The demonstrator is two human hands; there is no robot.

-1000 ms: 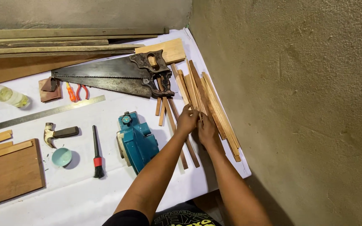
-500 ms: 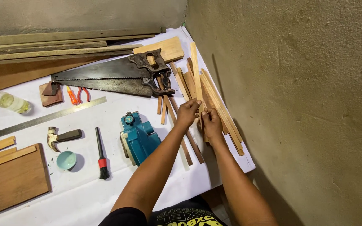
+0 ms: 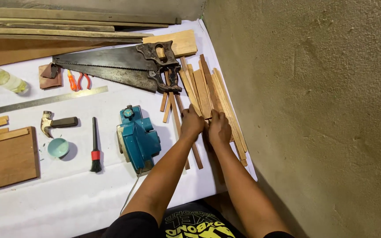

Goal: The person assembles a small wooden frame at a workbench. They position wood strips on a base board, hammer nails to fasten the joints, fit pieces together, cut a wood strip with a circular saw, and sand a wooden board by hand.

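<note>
A: Hands first. Left hand (image 3: 192,123) and right hand (image 3: 219,128) sit side by side, both closed round the near ends of the wood strips (image 3: 208,90) by the counter's right edge.

B: Strips gathered?

A: Partly, I'd say. The held ones fan out toward the far right corner and are not squared up. A few thinner sticks (image 3: 173,110) lie loose just left of the bundle, one running under the left hand, so collecting looks unfinished.

B: Around that?

A: Two handsaws (image 3: 111,66) lie with their handles touching the strips' far ends, partly on top of the loose sticks. That looks like the main obstruction. A wood block (image 3: 177,42) sits behind the handles. A blue electric planer (image 3: 138,139) is just left of the left forearm.

B: Further left?

A: Red-banded brush (image 3: 95,147), small teal bowl (image 3: 58,147), hammer (image 3: 56,123), steel ruler (image 3: 45,101), pliers (image 3: 78,80), a brown board (image 3: 5,161) at the left edge, long planks (image 3: 67,26) along the far edge. The white-covered counter (image 3: 67,202) ends right beside the wall (image 3: 314,110).
</note>
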